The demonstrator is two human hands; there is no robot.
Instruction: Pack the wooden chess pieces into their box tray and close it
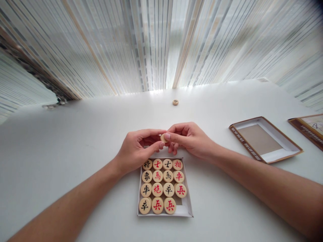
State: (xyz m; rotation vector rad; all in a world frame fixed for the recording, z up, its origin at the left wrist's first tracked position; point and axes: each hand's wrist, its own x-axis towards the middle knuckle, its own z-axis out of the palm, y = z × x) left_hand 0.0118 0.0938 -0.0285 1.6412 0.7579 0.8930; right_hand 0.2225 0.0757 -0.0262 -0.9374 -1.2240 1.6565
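Observation:
Between my two hands is a round wooden xiangqi piece; its face is hidden from me. The thumb and fingers of my left hand pinch its left side. From the right, my right hand grips it with thumb and forefinger. Just below my hands stands a shallow white box filled with rows of xiangqi pieces, marked in red or black characters. Its bottom right corner holds no piece, and the box floor shows there. My left hand partly covers the top left piece.
A single xiangqi piece lies farther back on the white table. To the right sits a brown-edged box tray, with a printed box lid beyond it. Striped curtains hang along the table's far edge.

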